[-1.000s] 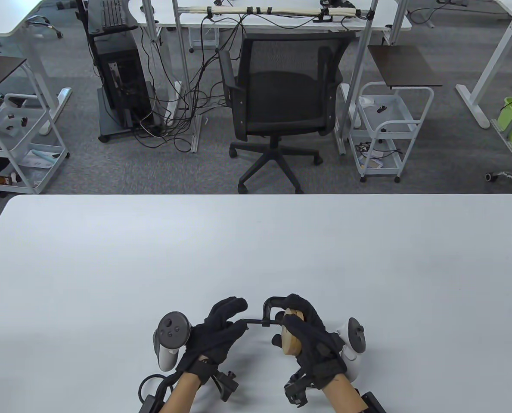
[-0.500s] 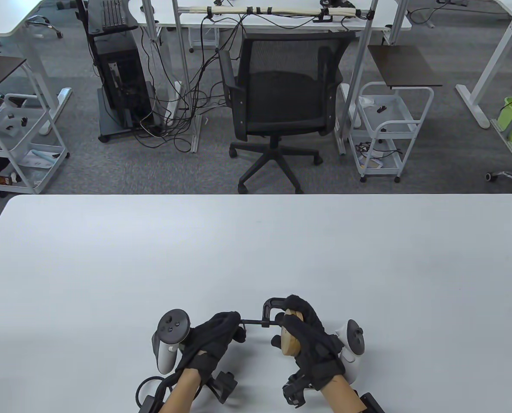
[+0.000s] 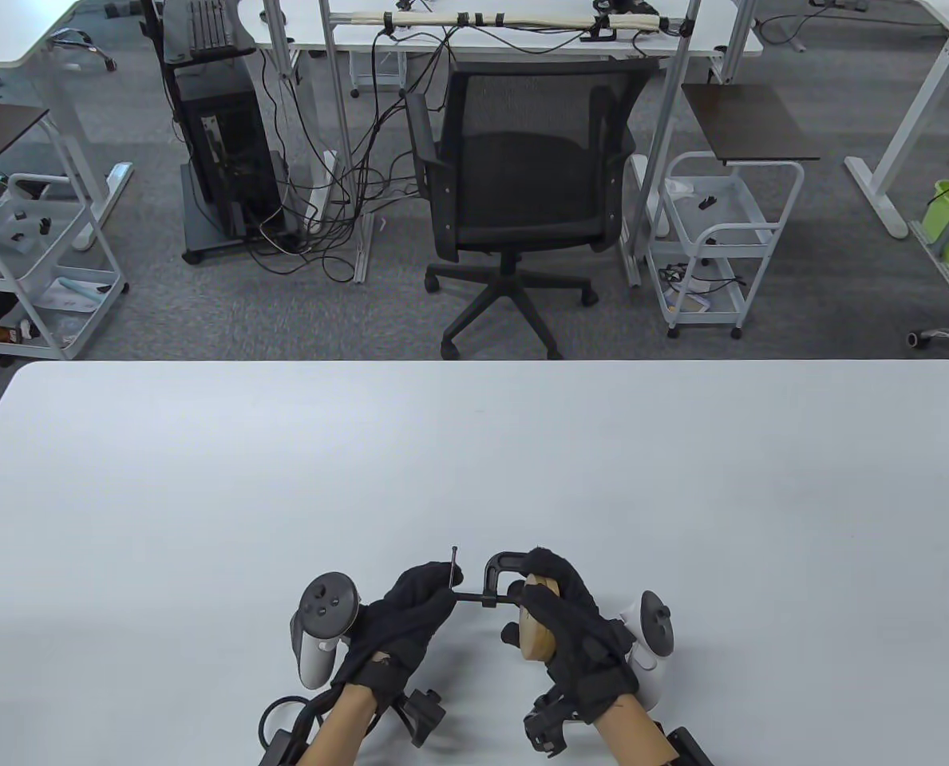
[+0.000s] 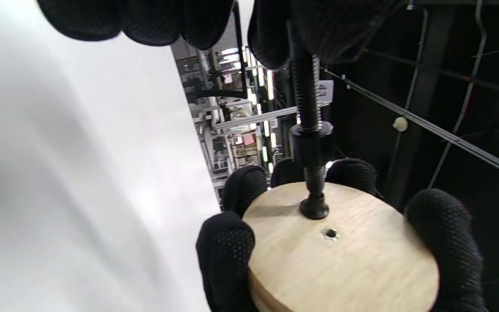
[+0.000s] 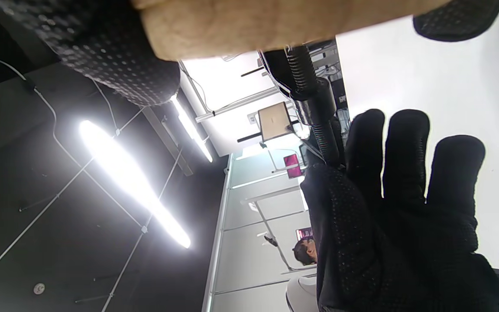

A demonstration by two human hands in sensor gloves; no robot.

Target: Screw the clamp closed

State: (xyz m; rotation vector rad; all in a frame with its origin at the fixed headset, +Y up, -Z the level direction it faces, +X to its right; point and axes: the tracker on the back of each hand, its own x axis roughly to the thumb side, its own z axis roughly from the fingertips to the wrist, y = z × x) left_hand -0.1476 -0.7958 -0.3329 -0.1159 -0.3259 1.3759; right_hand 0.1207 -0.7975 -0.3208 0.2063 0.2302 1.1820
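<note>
Near the front edge of one white table (image 3: 203, 479), two gloved hands work one black clamp (image 3: 496, 576): the right hand (image 3: 570, 618) grips one wooden disc (image 3: 536, 630) in it, the left hand (image 3: 406, 614) pinches its screw handle (image 3: 452, 568).

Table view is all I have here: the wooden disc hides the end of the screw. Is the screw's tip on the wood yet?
Observer: Yes. In the left wrist view the screw's round pad sits on the flat face of the wooden disc.
Operator: Dead centre on it?
Observer: No, it sits just beside a small hole in the face.
Operator: How is the left hand on the screw?
Observer: The left hand has its fingertips closed around the threaded screw at the handle end.
Operator: And the disc?
Observer: The right hand has its fingertips wrapped around the disc's rim.
</note>
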